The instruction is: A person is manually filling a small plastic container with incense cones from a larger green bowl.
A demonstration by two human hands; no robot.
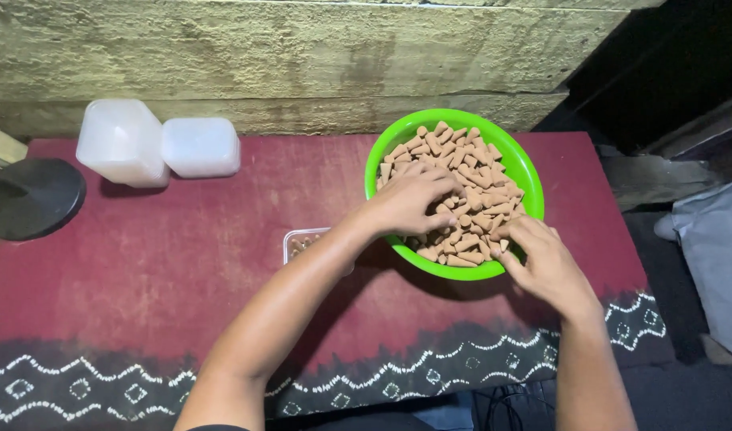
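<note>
While both hands dig in, the bright green bowl (528, 172) on the red cloth (182, 263) sits heaped with little tan cones (473, 172). Left hand (410, 199) lies fingers-together on the pile; right hand (541, 259) pinches cones at the near rim.
</note>
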